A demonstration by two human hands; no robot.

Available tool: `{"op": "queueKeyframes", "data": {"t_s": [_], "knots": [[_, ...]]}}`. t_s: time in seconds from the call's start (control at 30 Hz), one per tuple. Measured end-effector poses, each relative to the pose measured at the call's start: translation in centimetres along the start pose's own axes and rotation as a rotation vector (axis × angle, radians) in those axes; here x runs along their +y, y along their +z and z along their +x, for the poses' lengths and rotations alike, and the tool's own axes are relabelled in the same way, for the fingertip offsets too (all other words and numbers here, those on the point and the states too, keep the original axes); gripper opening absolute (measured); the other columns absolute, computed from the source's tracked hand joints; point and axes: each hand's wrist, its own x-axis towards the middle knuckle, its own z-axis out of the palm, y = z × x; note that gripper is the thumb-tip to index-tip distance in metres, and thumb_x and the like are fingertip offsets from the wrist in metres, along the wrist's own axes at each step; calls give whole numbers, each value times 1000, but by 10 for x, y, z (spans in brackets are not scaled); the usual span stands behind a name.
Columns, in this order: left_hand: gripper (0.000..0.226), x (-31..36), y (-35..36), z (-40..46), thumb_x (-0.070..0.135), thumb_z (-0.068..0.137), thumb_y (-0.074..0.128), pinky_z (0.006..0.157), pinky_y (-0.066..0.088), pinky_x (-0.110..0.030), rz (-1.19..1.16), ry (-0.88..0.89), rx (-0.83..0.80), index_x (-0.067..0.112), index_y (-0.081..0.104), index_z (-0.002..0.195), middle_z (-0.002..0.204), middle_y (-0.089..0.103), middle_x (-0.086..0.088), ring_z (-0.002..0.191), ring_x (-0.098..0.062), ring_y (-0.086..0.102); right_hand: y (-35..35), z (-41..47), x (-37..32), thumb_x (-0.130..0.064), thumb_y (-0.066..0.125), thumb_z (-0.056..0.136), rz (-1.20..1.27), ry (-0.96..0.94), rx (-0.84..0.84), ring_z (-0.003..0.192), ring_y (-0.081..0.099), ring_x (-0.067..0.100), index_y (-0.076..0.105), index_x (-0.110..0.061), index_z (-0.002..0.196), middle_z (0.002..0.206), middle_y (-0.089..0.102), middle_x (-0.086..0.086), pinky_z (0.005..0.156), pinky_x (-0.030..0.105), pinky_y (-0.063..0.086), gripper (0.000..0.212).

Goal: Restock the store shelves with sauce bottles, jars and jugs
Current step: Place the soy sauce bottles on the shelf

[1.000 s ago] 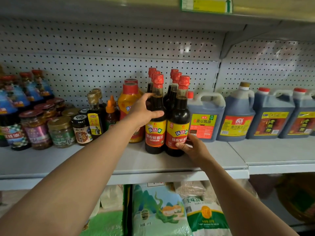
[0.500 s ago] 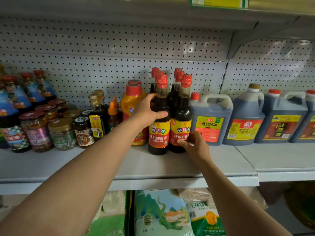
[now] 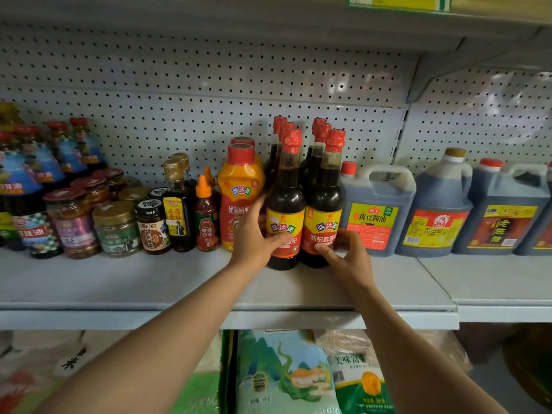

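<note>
Two rows of dark soy sauce bottles with red caps stand mid-shelf. My left hand (image 3: 256, 241) grips the lower body of the front left bottle (image 3: 285, 201), thumb across its yellow and red label. My right hand (image 3: 348, 253) holds the front right bottle (image 3: 325, 198) low down, with the thumb on the label and the fingers curled round its right side. Both bottles stand upright on the grey shelf (image 3: 179, 282), touching each other. More bottles of the same kind line up behind them.
An orange squeeze bottle (image 3: 240, 186) stands just left of my left hand, with small bottles and jars (image 3: 116, 228) further left. Large soy jugs (image 3: 377, 210) (image 3: 436, 210) fill the right side. Another shelf hangs overhead. Rice bags (image 3: 283, 375) lie below.
My left hand has slid down from the left bottle's shoulder to its lower label. My right hand stays low on the right bottle. The view has drifted left.
</note>
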Motion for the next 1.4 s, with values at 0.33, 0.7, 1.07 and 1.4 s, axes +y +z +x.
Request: {"op": "queueKeyframes", "data": {"t_s": [0.33, 0.7, 1.07, 1.4], "knots": [[70, -46, 29, -14, 30, 66, 91, 93, 50, -36, 63, -124, 98, 20, 53, 124, 123, 61, -2, 111, -20, 60, 5, 6, 7, -47, 86, 71, -131, -14, 2, 95, 64, 15, 62, -15, 115, 106, 69, -1, 77, 23, 50, 59], [61, -45, 33, -13, 37, 60, 93, 76, 48, -33, 117, -188, 195, 19, 51, 101, 106, 62, 0, 94, -20, 60, 1, 2, 1, -41, 85, 75, -85, -1, -40, 93, 64, 2, 63, -15, 119, 108, 68, -6, 71, 10, 43, 56], [45, -50, 29, -14, 30, 73, 86, 61, 37, -18, 116, -195, 171, 18, 55, 102, 99, 57, -2, 81, -11, 53, 1, 1, 2, -40, 86, 74, -59, 27, -3, 91, 63, 2, 52, -21, 110, 103, 65, -7, 69, 17, 47, 53], [43, -50, 34, -10, 34, 74, 85, 58, 38, -20, 109, -226, 189, 26, 51, 100, 96, 57, 1, 77, -7, 55, 3, 0, -2, -43, 83, 76, -119, 56, 18, 81, 55, -2, 54, -19, 113, 104, 61, -9, 62, 14, 38, 52]]}}
